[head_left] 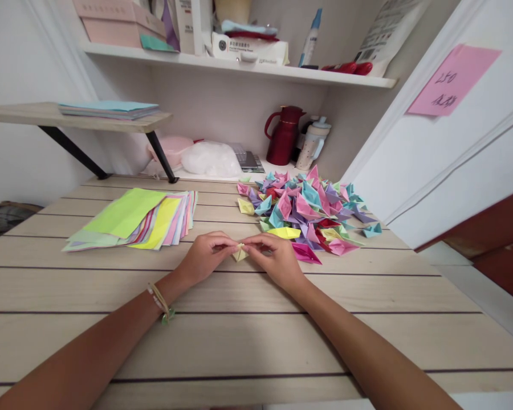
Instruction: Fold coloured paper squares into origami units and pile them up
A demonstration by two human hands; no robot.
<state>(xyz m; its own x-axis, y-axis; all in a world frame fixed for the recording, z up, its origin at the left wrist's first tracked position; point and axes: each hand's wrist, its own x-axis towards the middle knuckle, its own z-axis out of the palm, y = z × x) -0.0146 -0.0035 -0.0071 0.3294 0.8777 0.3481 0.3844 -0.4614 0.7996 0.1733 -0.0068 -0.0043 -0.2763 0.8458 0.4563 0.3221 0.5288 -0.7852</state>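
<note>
A small pale yellow folded paper (pixel 240 254) is pinched between my two hands, just above the slatted table. My left hand (pixel 207 254) has thumb and fingers closed on its left side, and a bracelet hangs at that wrist. On the other side, my right hand (pixel 275 257) grips the paper with thumb and fingertips, partly covering it. Right behind my right hand lies a heap of folded paper boats (pixel 308 208) in many colours. A magenta paper boat (pixel 306 253) sits nearest to that hand's knuckles.
Coloured paper sheets (pixel 123 213) lie fanned out at the left. Behind them a raised wooden shelf (pixel 21 114) on black legs carries more paper. A dark red jug (pixel 283 136) and a pale bottle (pixel 313 143) stand at the back, beside a white plastic bag (pixel 211 159).
</note>
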